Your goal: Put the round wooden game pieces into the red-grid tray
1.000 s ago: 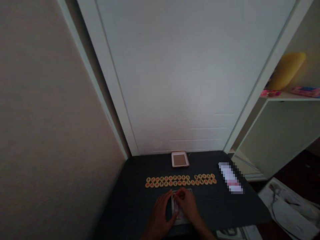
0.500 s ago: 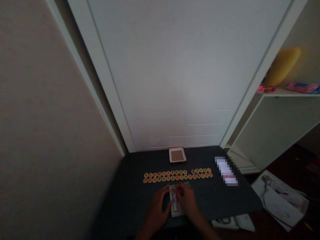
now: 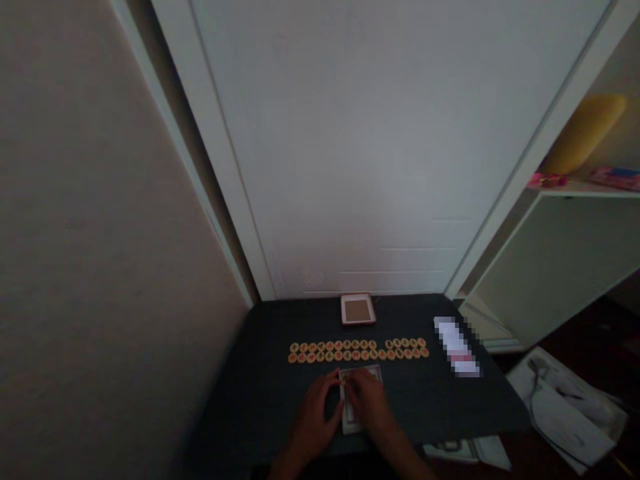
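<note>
Both my hands rest on a flat pale rectangular thing, a folded board or sheet (image 3: 351,412), near the front of a dark table (image 3: 260,393). My left hand (image 3: 316,413) lies on its left edge with fingers curled. My right hand (image 3: 371,404) covers its right part, fingertips pinching at the top edge. Just beyond them lie two long rows of round wooden game pieces (image 3: 357,350) with red and dark marks. The scene is dim, and what the fingers grip is hard to make out.
A small square box (image 3: 358,310) stands at the table's far edge against a white door. A blurred white and pink packet (image 3: 457,347) lies at the right. A white shelf unit with a yellow object (image 3: 583,133) stands right; papers (image 3: 565,407) lie on the floor.
The hands have stayed on the flat thing with only small finger shifts. The view has swung slightly, first up and left, then back right.
</note>
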A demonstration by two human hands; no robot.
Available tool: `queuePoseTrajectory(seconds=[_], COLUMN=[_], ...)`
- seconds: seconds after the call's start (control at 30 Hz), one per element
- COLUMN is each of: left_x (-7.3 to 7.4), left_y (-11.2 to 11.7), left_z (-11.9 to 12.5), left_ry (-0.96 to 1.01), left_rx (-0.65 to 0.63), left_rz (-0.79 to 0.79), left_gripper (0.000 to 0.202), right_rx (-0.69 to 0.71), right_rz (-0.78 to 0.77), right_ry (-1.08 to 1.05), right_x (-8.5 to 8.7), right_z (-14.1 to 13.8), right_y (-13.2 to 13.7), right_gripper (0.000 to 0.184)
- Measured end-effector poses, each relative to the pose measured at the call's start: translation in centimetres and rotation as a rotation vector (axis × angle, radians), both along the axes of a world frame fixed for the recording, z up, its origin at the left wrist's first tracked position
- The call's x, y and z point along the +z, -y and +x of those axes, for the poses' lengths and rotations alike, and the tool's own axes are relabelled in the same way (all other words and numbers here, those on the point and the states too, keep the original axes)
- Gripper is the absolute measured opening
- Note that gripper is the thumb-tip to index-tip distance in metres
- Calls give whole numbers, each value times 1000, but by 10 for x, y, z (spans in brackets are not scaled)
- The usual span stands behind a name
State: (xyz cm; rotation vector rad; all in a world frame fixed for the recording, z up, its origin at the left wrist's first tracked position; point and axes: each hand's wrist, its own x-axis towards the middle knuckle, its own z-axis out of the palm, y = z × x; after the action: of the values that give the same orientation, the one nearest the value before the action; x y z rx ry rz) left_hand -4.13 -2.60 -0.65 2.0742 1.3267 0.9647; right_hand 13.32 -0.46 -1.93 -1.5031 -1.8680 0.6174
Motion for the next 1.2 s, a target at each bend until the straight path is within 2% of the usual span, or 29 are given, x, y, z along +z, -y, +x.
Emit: queuePoseTrajectory(seconds=[0.27, 0.43, 0.57, 0.73, 0.9, 1.2], left_x=[0, 0, 2, 5, 3, 9], left_y=[-2, -12, -26, -38, -41, -40], left_z=[-2, 3, 14, 21, 19, 17], left_ry=[44, 86, 30, -35, -41, -44], left_rx=[8, 67, 103, 38, 38, 32], left_rz=[-96, -152, -119, -108, -118, -136], left_gripper=[31, 32, 37, 32, 32, 32], right_rx=[-2, -42, -184, -298, -269, -208], right_rz=[65, 130, 231, 220, 176, 105], right_ry=[-62, -40, 9, -33, -98, -142], right_x=[0, 4, 4, -3, -12, -17], right_z=[3, 28, 56, 71, 68, 69], right_y=[4, 17, 29, 37, 40, 40], right_gripper=[16, 20, 18, 26, 27, 29])
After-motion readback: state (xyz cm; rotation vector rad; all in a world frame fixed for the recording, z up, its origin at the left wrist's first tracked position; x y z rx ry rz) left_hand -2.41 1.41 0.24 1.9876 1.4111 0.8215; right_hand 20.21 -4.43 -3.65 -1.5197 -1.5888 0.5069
